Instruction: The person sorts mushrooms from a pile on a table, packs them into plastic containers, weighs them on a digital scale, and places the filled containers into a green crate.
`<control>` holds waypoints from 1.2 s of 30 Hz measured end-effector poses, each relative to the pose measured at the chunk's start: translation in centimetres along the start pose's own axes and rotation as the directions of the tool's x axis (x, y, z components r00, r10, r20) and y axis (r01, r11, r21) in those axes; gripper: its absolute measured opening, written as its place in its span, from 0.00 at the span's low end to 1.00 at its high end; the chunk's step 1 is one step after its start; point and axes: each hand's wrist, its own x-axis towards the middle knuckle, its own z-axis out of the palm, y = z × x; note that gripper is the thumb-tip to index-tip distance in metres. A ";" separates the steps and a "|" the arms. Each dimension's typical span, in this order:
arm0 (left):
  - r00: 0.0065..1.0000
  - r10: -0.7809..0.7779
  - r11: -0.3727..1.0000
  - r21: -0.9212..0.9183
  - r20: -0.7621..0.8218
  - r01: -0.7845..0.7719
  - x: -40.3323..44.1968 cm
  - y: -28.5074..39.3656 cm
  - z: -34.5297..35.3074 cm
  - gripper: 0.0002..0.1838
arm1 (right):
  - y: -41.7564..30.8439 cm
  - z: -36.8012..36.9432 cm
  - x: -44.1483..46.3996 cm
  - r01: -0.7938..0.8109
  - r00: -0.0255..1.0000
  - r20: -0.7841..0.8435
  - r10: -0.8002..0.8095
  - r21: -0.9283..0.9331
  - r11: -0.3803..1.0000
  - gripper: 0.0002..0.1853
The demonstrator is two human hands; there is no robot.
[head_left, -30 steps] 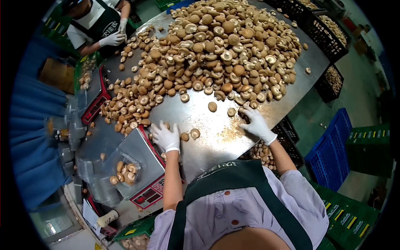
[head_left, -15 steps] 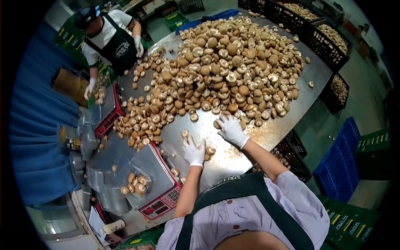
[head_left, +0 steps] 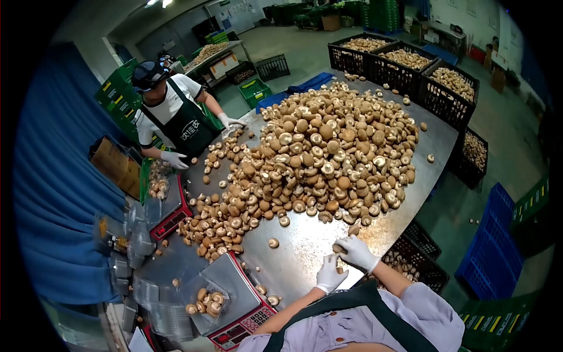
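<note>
Both my hands wear white gloves and are close together over the near edge of the metal table (head_left: 281,258). My right hand (head_left: 358,254) is closed around a brown mushroom (head_left: 339,249) at its fingertips. Just below, my left hand (head_left: 331,276) has curled fingers on another mushroom (head_left: 339,270), partly hidden by the glove. Beyond them rises a large heap of shiitake mushrooms (head_left: 328,152). One loose mushroom (head_left: 274,242) lies stem-up to the left of my hands.
At left, a red-edged scale (head_left: 249,320) bears a clear plastic tray of mushrooms (head_left: 206,301). Empty clear trays (head_left: 170,320) sit beside it. Across the table a co-worker (head_left: 182,111) stands by a second scale (head_left: 170,218). Black crates of mushrooms (head_left: 404,57) line the far right.
My view has tilted upward. My hands, earlier apart on the table, have drawn together toward its near edge at right, with mushrooms in the fingers. The co-worker's hands have moved.
</note>
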 end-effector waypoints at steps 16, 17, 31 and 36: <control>0.719 0.527 0.815 -0.510 0.453 -0.276 1.0 7.1 7.6 0.42 | 5.5 -6.7 -17.8 -0.692 0.720 -0.215 0.660 -0.289 0.661 0.30; 0.745 0.534 0.816 -0.473 0.400 -0.332 0.8 6.6 7.8 0.37 | 5.4 -6.7 -18.2 -0.714 0.700 -0.254 0.667 -0.253 0.653 0.27; 0.965 0.261 0.944 -0.208 0.002 -0.255 4.2 -0.1 -1.4 0.23 | 1.2 -9.1 1.4 -0.388 0.752 -0.329 0.571 0.479 0.787 0.18; 0.939 0.306 0.952 0.015 -0.156 -0.307 11.2 1.2 -8.2 0.27 | 5.1 -11.4 14.2 -0.205 0.783 -0.453 0.426 0.458 0.865 0.24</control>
